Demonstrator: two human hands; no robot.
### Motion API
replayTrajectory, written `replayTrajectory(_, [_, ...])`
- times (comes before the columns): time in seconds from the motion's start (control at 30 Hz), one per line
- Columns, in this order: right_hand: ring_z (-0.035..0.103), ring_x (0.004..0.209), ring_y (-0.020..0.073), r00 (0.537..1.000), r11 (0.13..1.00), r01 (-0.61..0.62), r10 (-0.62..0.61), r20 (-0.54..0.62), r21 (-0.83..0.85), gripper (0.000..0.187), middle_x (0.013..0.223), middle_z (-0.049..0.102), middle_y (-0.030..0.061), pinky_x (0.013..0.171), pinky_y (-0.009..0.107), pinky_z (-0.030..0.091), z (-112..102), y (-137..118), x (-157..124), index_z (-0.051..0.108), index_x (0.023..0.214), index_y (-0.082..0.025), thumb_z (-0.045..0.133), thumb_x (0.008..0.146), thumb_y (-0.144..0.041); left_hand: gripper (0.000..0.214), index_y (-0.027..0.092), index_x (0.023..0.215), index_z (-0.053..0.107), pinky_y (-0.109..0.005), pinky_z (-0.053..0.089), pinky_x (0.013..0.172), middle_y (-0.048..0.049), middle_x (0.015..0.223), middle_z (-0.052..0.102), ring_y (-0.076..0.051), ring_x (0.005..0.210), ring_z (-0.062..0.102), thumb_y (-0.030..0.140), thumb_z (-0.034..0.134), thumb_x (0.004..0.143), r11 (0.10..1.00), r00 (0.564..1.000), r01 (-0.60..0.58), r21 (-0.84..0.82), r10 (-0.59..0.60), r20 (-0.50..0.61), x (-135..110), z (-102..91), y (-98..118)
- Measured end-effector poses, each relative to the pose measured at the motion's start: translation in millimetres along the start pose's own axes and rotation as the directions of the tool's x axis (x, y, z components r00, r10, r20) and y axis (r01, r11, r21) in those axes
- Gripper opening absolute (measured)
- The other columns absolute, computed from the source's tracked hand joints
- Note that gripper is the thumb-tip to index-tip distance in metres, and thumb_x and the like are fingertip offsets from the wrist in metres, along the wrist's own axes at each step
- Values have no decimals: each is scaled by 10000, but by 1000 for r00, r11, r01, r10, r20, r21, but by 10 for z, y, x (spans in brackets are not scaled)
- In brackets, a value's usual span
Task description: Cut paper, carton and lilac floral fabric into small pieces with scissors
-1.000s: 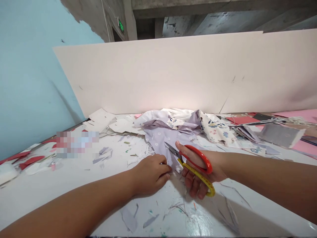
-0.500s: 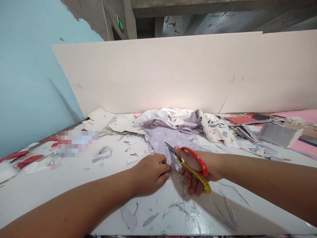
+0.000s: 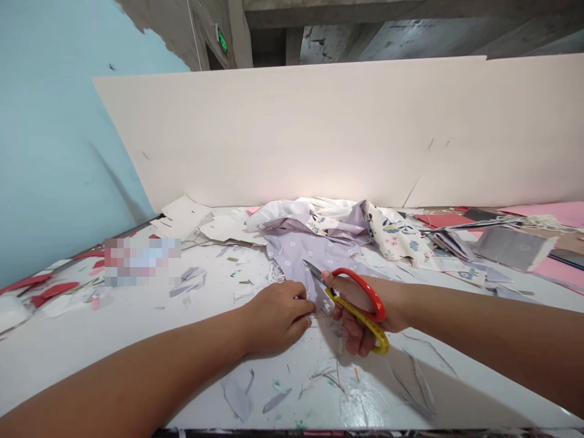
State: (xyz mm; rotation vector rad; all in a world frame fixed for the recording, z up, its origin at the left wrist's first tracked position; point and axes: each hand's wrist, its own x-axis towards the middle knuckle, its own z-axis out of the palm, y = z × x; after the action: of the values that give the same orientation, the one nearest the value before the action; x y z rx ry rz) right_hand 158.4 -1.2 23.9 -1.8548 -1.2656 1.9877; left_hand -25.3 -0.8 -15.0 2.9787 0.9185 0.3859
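Observation:
My right hand (image 3: 360,316) is shut on a pair of steel scissors (image 3: 353,309) with one red handle and one yellow handle. Their upper blade lies over a lilac fabric with small white flowers (image 3: 305,258), and the lower blade is hidden. My left hand (image 3: 276,317) rests with curled fingers on the fabric's near edge, just left of the blades, gripping it against the white table (image 3: 114,337). Behind them, the lilac cloth bunches up with a cream floral fabric (image 3: 396,238).
An upright pale board (image 3: 292,134) stands along the table's back, with a blue wall (image 3: 59,152) at left. Paper and fabric scraps litter the table. A grey packet (image 3: 513,248) and pink sheets (image 3: 563,261) lie at right, and red paper pieces (image 3: 52,291) lie at left.
My right hand and the scissors have shifted slightly left and closer to my left hand. The scissors' handles sit a little closer together. The view has tilted slightly.

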Motion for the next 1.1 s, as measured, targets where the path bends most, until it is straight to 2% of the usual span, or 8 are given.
replayTrajectory(0.1, [591, 377, 229, 998, 999, -44, 43, -56, -23, 607, 351, 425, -30, 335, 301, 470, 30, -15, -17, 439, 842, -130, 144, 828, -660, 255, 185, 935, 635, -292, 423, 726, -60, 862, 553, -167, 786, 505, 245, 415, 822, 1000, 1000, -6, 0, 6, 4, -1, 11, -7])
replayTrajectory(0.23, [584, 371, 226, 998, 1000, -15, 14, -56, -13, 569, 323, 367, -65, 330, 290, 462, 38, -8, -22, 423, 856, -149, 124, 848, -632, 258, 185, 938, 636, -297, 424, 727, -60, 867, 553, -168, 786, 505, 249, 414, 823, 1000, 1000, -7, 1, 7, 3, -5, 12, -9])
replayTrajectory(0.33, [601, 403, 222, 1000, 1000, -19, 19, -23, -17, 638, 361, 448, -18, 365, 290, 480, 32, -24, -47, 427, 873, -129, 128, 807, -688, 265, 187, 946, 637, -296, 426, 727, -59, 870, 553, -168, 790, 506, 254, 409, 828, 1000, 1000, -2, -6, 2, -2, -8, 8, -5])
replayTrajectory(0.43, [627, 453, 215, 999, 998, -46, 47, 26, -50, 774, 515, 587, 99, 391, 279, 488, 25, -64, -111, 444, 877, -99, 105, 724, -778, 271, 187, 969, 634, -296, 428, 737, -60, 873, 557, -168, 801, 511, 252, 412, 828, 1000, 1000, 5, -21, -5, -5, -7, 6, -2])
replayTrajectory(0.53, [627, 455, 199, 998, 991, -61, 63, 17, -118, 828, 624, 625, 151, 378, 266, 478, -19, -70, -182, 468, 841, -93, 72, 691, -805, 261, 181, 963, 630, -297, 430, 745, -60, 880, 559, -168, 807, 514, 249, 420, 825, 999, 1000, 13, -31, -13, -4, 1, 4, -6])
replayTrajectory(0.73, [629, 470, 190, 998, 984, -27, 37, 54, -175, 863, 617, 605, 132, 356, 246, 471, -200, 82, -305, 519, 738, -94, 91, 647, -838, 263, 184, 963, 620, -292, 428, 729, -58, 877, 548, -161, 794, 511, 222, 392, 837, 998, 999, 31, -47, -30, 9, 20, -2, -17])
replayTrajectory(0.97, [618, 435, 211, 993, 972, -119, 121, -4, -201, 806, 588, 609, 112, 290, 295, 462, -270, 171, -451, 474, 735, -135, 114, 626, -848, 247, 173, 932, 624, -279, 419, 700, -63, 863, 550, -156, 774, 502, 192, 402, 827, 998, 1000, 28, -58, -28, -4, 12, 10, -16])
replayTrajectory(1.1, [620, 421, 202, 992, 968, -96, 111, 54, -230, 813, 521, 587, 80, 327, 276, 477, -430, 228, -491, 485, 730, -135, 145, 608, -863, 260, 168, 926, 629, -269, 411, 685, -70, 849, 567, -153, 762, 507, 157, 392, 822, 997, 1000, -15, -72, 14, -11, 10, 24, -27])
